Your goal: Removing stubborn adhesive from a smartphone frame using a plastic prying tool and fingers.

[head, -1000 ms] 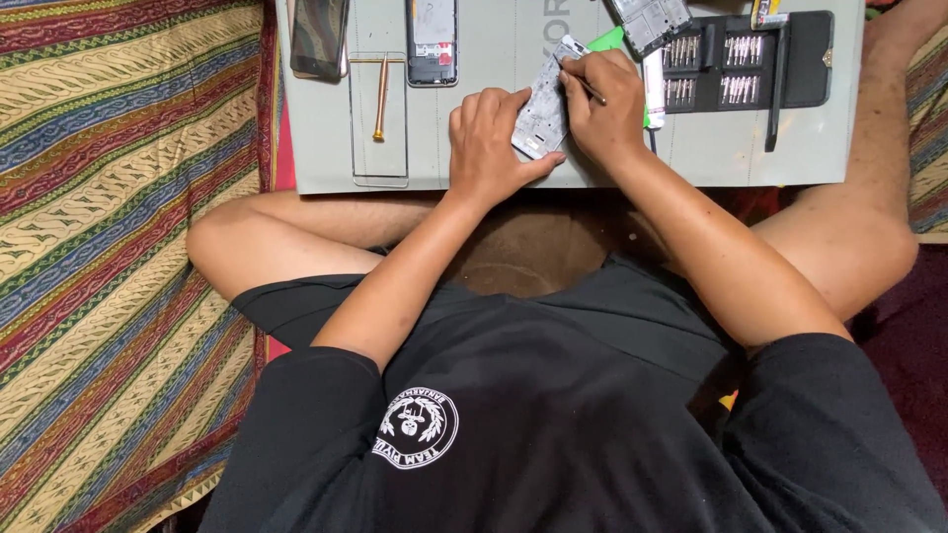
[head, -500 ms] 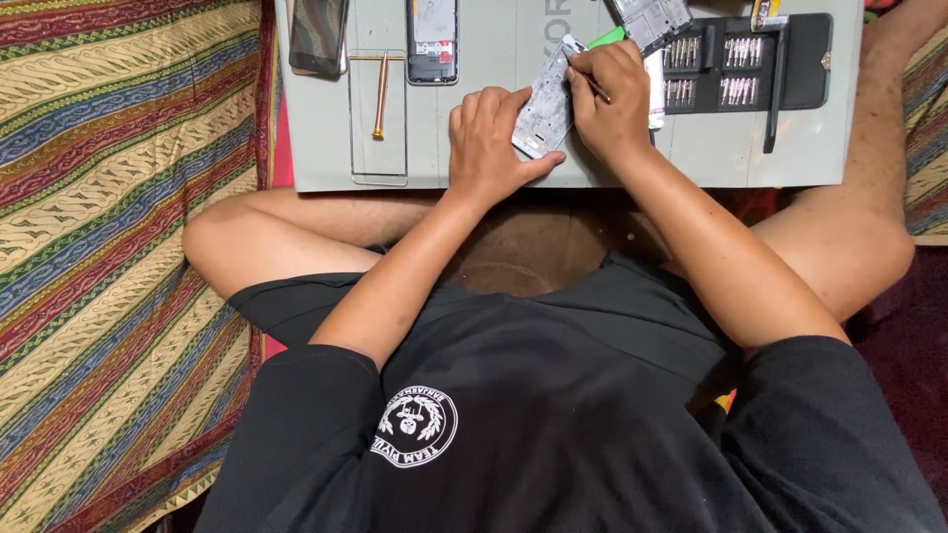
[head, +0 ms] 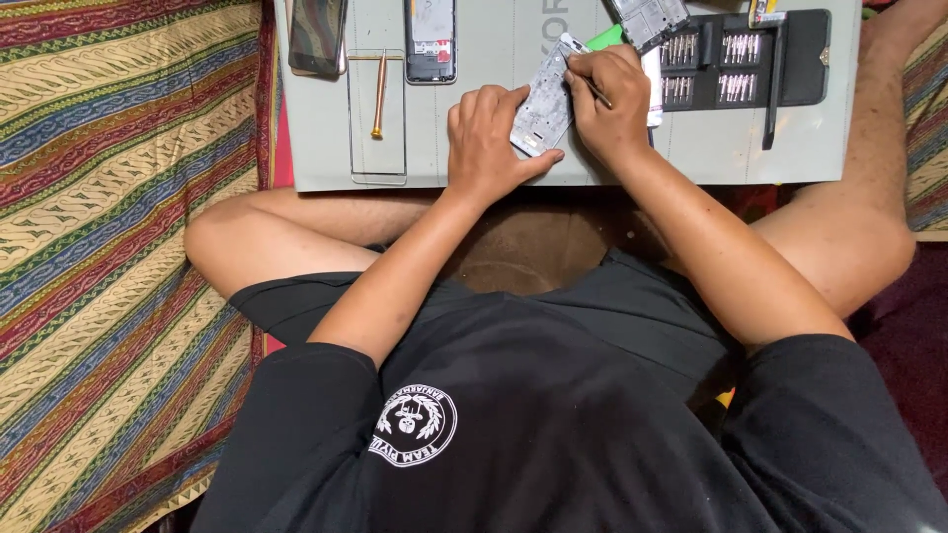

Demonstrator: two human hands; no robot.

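My left hand (head: pixel 489 138) grips the lower edge of a grey opened phone frame (head: pixel 544 99), tilted on the grey work mat (head: pixel 474 168). My right hand (head: pixel 610 99) is closed around a thin dark tool (head: pixel 596 91), its tip against the right side of the frame. A green pick (head: pixel 607 38) peeks out just above my right hand.
On the mat lie a dark phone (head: pixel 317 35), an opened phone (head: pixel 431 39), a wooden-handled stick (head: pixel 378 94), another phone part (head: pixel 649 20) and a black case of screwdriver bits (head: pixel 746 59). Striped woven cloth (head: pixel 109 247) covers the floor at left. My crossed legs frame the mat.
Both hands hold nearly the same pose; my right hand has shifted the tool slightly along the frame.
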